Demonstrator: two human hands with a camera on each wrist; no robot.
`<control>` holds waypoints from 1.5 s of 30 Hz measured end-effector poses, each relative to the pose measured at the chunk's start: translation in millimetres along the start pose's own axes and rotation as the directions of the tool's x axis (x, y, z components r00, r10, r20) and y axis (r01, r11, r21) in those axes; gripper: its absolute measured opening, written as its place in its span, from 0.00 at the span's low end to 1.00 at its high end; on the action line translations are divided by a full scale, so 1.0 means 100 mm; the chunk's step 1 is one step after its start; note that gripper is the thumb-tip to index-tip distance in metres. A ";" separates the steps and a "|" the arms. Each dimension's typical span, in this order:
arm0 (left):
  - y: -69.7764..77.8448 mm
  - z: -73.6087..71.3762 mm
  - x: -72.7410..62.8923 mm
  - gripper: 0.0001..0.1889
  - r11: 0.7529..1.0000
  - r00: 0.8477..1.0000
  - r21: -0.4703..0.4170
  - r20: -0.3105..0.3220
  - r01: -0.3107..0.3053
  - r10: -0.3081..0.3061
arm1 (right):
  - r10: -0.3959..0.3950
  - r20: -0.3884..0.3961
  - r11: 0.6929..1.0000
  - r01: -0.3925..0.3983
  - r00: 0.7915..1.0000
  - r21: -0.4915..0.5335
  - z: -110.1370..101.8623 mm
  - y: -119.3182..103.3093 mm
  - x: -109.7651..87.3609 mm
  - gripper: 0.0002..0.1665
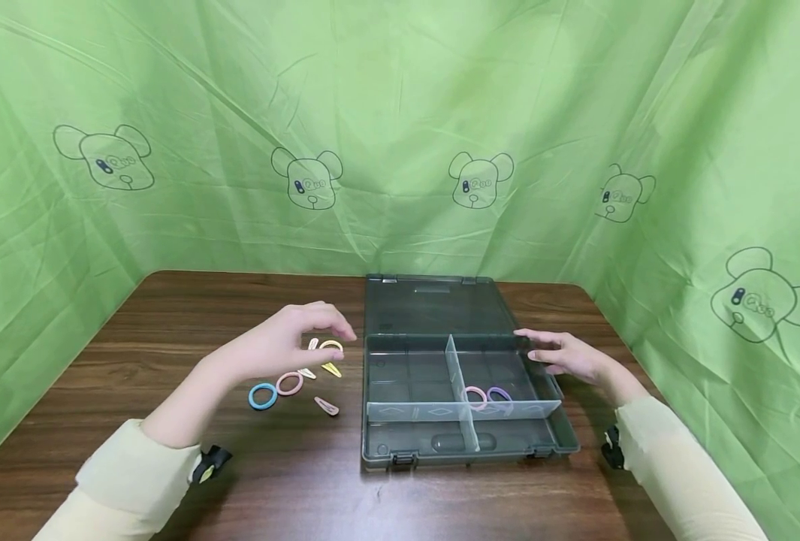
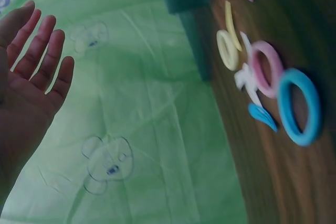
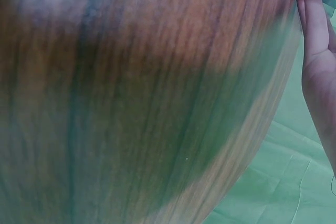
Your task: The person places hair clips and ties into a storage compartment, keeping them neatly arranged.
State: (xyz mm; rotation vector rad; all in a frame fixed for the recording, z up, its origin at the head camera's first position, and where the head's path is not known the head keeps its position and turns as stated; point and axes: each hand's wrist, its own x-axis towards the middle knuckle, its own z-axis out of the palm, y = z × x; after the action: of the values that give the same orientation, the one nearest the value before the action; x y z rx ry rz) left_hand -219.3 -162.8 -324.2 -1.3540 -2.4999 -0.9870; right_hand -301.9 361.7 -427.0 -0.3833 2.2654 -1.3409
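My left hand [image 1: 274, 346] hovers over the small hair pieces left of the box, thumb and fingers apart, holding nothing. Below it lie a yellow hair tie [image 1: 332, 343], a yellow snap clip [image 1: 332, 370] and white clips [image 1: 307, 373]. Nearer me are a blue hair tie [image 1: 262, 406], a pink hair tie [image 1: 279, 385] and a pink clip [image 1: 327, 406]. A blue clip [image 2: 261, 116] shows in the left wrist view. My right hand [image 1: 572, 357] rests its fingertips at the right rim of the dark divided box [image 1: 406, 368]. One compartment holds a pink [image 1: 486, 398] and a purple hair tie [image 1: 508, 394].
The box's see-through lid [image 1: 433, 308] lies folded back behind it. Pale dividers [image 1: 413, 410] split the inside. A brown wooden table [image 1: 291, 481] carries everything, and green curtains [image 1: 400, 98] with bear-head drawings hang behind and at the sides.
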 end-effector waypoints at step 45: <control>-1.10 0.08 -0.97 0.08 0.963 0.918 0.010 0.299 0.271 -0.261 | -0.025 0.002 1.000 0.025 1.000 -0.010 0.00 0.03 0.00 0.34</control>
State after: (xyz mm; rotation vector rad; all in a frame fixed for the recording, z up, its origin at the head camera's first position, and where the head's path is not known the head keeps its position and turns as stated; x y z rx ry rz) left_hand -247.4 -268.4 -422.7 -1.2777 -2.9708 -0.9310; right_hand -301.6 363.0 -430.1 -0.4166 2.2737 -1.3419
